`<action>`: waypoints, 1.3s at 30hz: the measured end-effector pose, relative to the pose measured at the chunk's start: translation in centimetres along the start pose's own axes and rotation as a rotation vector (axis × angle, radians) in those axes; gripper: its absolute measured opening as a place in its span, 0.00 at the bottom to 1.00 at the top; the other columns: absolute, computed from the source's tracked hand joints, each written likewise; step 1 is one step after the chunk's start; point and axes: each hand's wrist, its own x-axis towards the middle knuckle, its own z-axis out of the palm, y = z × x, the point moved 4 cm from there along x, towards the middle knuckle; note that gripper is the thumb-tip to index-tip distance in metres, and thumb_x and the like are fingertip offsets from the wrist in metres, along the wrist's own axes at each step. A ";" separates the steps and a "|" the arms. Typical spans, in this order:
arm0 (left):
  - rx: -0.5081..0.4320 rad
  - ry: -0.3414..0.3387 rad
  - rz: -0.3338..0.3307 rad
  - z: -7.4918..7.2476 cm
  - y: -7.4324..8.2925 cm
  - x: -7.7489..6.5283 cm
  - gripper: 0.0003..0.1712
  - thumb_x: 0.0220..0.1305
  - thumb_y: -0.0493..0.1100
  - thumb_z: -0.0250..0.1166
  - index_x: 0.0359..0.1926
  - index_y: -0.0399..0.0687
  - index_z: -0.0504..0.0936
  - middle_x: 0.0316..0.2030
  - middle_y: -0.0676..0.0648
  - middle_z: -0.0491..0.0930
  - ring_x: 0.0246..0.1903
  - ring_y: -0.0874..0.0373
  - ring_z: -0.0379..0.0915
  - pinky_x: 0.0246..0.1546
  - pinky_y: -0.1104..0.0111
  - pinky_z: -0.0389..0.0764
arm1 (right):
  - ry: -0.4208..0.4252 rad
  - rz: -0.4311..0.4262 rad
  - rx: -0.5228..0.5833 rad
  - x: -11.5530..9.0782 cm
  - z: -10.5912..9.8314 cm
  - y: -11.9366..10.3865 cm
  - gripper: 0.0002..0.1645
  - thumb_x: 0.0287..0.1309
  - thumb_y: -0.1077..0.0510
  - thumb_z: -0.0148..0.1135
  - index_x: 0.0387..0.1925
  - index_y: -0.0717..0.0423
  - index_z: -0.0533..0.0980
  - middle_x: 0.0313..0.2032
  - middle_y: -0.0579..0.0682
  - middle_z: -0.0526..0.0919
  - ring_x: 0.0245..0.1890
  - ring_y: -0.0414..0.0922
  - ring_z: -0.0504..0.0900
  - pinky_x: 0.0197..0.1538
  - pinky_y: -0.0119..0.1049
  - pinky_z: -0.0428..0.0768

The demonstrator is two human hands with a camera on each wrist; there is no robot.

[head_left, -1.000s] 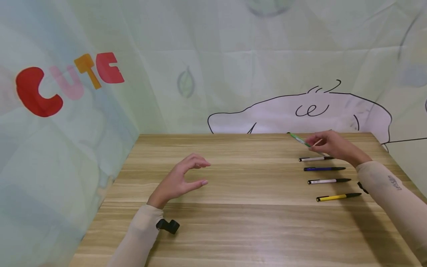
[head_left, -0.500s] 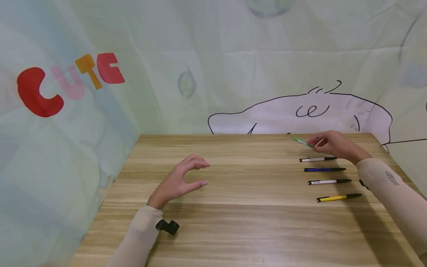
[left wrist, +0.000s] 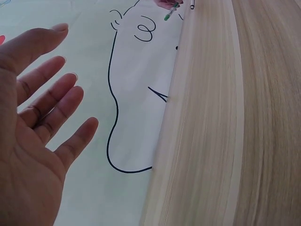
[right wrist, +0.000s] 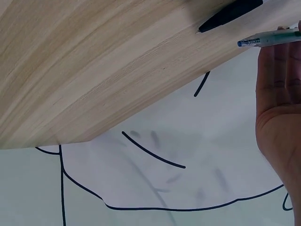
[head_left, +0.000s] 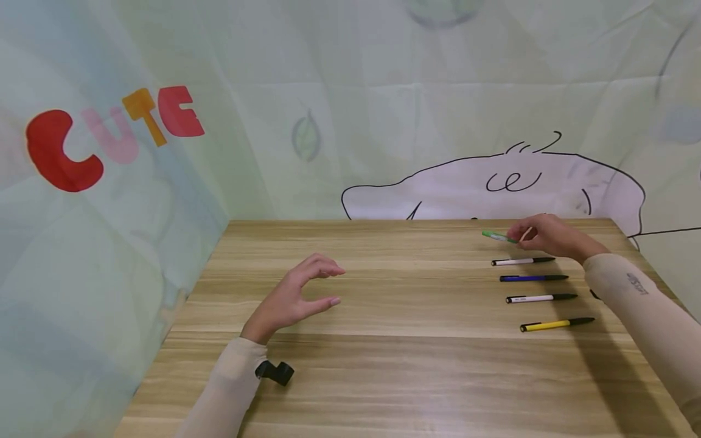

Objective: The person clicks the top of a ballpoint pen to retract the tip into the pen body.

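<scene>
At the far right of the table, my right hand [head_left: 553, 236] pinches a green pen [head_left: 497, 236] between thumb and fingers. Its green end sticks out to the left, while the hand hides the other end in the head view. In the right wrist view the pen's clear tip [right wrist: 254, 40] shows, bluish at the point. Just nearer than that pen lies a white pen [head_left: 520, 261] with black ends. My left hand [head_left: 298, 298] is held over the left-middle of the table, thumb and fingers apart, holding nothing. Its fingers [left wrist: 70, 106] are spread in the left wrist view.
Below the first white pen, a blue pen [head_left: 528, 278], another white pen [head_left: 537, 298] and a yellow pen [head_left: 553, 325] lie in a column on the wooden table [head_left: 394, 377]. A printed cloth [head_left: 372, 121] hangs behind the table's back edge.
The green pen's left end has come down and slightly right, so the pen lies flatter. My right hand has shifted slightly right. The left hand has stayed in place.
</scene>
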 end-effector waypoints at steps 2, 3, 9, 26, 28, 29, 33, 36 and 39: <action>0.000 0.000 -0.003 0.0 0.2 0.0 0.25 0.58 0.32 0.74 0.57 0.43 0.79 0.53 0.44 0.77 0.56 0.48 0.74 0.62 0.56 0.77 | -0.010 0.008 -0.014 0.1 0.0 0.2 0.12 0.62 0.69 0.66 0.47 0.62 0.83 0.45 0.56 0.87 0.44 0.49 0.84 0.41 0.32 0.83; 0.000 0.001 -0.005 0.0 0.2 0.0 0.26 0.58 0.32 0.74 0.57 0.43 0.79 0.53 0.45 0.77 0.56 0.48 0.74 0.62 0.56 0.77 | -0.014 0.010 -0.025 0.1 0.0 0.4 0.12 0.62 0.69 0.65 0.47 0.61 0.83 0.45 0.55 0.87 0.44 0.49 0.84 0.41 0.32 0.83; -0.008 0.006 0.010 -0.1 0.1 -0.1 0.26 0.57 0.31 0.74 0.57 0.43 0.79 0.52 0.44 0.77 0.56 0.47 0.74 0.61 0.58 0.77 | -0.038 0.005 -0.085 0.4 0.1 1.1 0.10 0.62 0.70 0.65 0.44 0.59 0.84 0.43 0.51 0.87 0.45 0.50 0.84 0.45 0.40 0.85; 0.011 0.015 0.027 0.3 -2.1 -0.3 0.28 0.56 0.32 0.76 0.57 0.45 0.79 0.52 0.47 0.77 0.55 0.52 0.75 0.61 0.56 0.78 | -0.053 -0.011 -0.214 0.7 0.6 2.1 0.10 0.58 0.65 0.71 0.41 0.51 0.87 0.42 0.48 0.87 0.41 0.46 0.83 0.43 0.43 0.84; 0.014 0.015 0.031 0.4 -2.7 -0.4 0.28 0.56 0.33 0.77 0.58 0.47 0.79 0.53 0.48 0.77 0.55 0.50 0.75 0.61 0.56 0.78 | -0.040 -0.036 -0.235 0.7 0.6 2.0 0.11 0.56 0.66 0.71 0.41 0.52 0.87 0.42 0.49 0.87 0.40 0.46 0.83 0.43 0.45 0.84; 0.014 0.013 0.034 0.4 -2.9 -0.4 0.28 0.56 0.35 0.77 0.58 0.49 0.79 0.53 0.49 0.77 0.56 0.50 0.75 0.61 0.56 0.78 | -0.033 -0.049 -0.249 0.7 0.6 1.9 0.11 0.56 0.66 0.71 0.40 0.52 0.87 0.42 0.49 0.87 0.40 0.46 0.83 0.43 0.46 0.84; 0.005 0.003 0.039 0.4 -3.1 -0.4 0.27 0.59 0.39 0.76 0.59 0.53 0.79 0.54 0.52 0.77 0.56 0.50 0.75 0.61 0.58 0.78 | -0.011 -0.066 -0.282 0.7 0.7 1.8 0.11 0.57 0.67 0.71 0.40 0.51 0.88 0.43 0.50 0.87 0.40 0.46 0.83 0.44 0.48 0.84; 0.002 -0.004 0.037 0.3 -3.1 -0.4 0.27 0.61 0.41 0.75 0.60 0.55 0.79 0.54 0.53 0.77 0.56 0.53 0.75 0.62 0.59 0.77 | -0.008 -0.063 -0.287 0.8 0.7 1.8 0.11 0.58 0.67 0.70 0.41 0.52 0.87 0.43 0.51 0.86 0.41 0.47 0.84 0.46 0.51 0.84; 0.002 -0.007 0.035 0.3 -3.1 -0.4 0.26 0.61 0.42 0.75 0.60 0.55 0.79 0.54 0.49 0.77 0.56 0.52 0.75 0.62 0.59 0.77 | -0.008 -0.062 -0.289 0.8 0.7 1.8 0.11 0.59 0.67 0.70 0.43 0.54 0.87 0.44 0.52 0.87 0.43 0.51 0.84 0.48 0.55 0.83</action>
